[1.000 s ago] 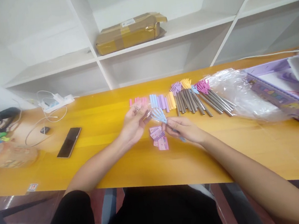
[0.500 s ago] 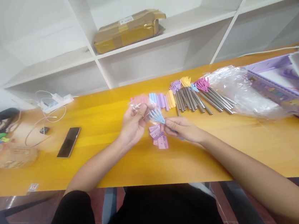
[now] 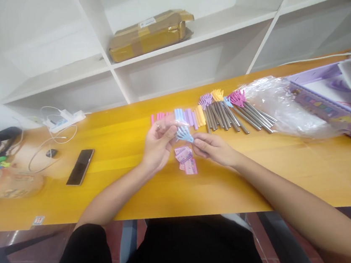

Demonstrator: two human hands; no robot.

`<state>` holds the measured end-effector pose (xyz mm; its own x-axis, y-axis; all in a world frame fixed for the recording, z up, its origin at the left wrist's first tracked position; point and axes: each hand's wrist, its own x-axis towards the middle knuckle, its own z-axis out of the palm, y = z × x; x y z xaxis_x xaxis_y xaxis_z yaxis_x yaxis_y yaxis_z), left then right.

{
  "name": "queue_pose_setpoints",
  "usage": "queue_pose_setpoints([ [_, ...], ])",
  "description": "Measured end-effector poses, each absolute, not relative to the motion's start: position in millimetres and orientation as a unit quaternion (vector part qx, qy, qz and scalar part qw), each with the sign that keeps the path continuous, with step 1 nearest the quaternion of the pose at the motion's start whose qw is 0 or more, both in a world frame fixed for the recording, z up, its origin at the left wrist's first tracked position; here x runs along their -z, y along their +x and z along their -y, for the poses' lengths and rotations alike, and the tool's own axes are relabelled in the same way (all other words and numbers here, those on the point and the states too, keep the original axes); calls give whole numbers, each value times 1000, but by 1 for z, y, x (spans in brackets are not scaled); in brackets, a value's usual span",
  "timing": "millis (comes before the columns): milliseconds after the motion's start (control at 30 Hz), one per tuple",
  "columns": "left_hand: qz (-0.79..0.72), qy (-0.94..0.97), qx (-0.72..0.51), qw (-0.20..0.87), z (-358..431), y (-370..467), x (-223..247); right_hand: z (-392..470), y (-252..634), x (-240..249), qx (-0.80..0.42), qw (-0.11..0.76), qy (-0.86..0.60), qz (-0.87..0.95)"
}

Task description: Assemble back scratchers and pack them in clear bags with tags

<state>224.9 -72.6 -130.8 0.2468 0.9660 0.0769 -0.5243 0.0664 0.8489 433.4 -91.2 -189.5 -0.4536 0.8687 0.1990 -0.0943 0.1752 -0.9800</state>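
The blue claw piece (image 3: pixel 183 133) is held in the air between the two hands and serves here as the landmark. By the right hand (image 3: pixel 213 147), just to its right, its narrow end is pinched between thumb and curled fingers. The left hand (image 3: pixel 158 148) is partly closed just to its left, thumb tip close to the spread tines; clear film (image 3: pixel 177 122) appears to be gripped there, though its edges are blurred and whether the tines lie inside it cannot be told.

Directly below the claw piece, on the tabletop (image 3: pixel 139 199), pink cards (image 3: pixel 190 167) are scattered in an overlapping pile. Just beyond it, a row is formed by pink tubes (image 3: pixel 163 116), blue tubes (image 3: pixel 178 114), purple tubes (image 3: pixel 189 119) and yellow tubes (image 3: pixel 199 116); the near ends of the pink ones are covered by the left hand and film. To its right and beyond, metal rods (image 3: pixel 256 119) are laid out, topped with a purple, a yellow, a blue and a magenta cluster of claw heads (image 3: pixel 238 98).

Farther right of it, crumpled plastic (image 3: pixel 282 104) is spread against a purple box (image 3: pixel 318 102). Well to its left, a phone (image 3: pixel 80 166) and a white power strip (image 3: pixel 69 120) are seen. Far beyond it, a taped carton (image 3: pixel 152 35) is set on a white shelf (image 3: pixel 214 28).
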Motion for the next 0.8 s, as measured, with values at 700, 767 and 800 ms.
queue_pose_setpoints([
  [700, -276, 428, -636, 579, 36, 199, 119, 85, 432, 191, -542, 362, -384, 654],
  [767, -286, 431, -615, 595, 42, 205, 127, 85, 430, 192, -536, 367, -381, 658],
  [800, -289, 434, -601, 606, 46, 209, 132, 86, 429, 192, -533, 374, -380, 657],
])
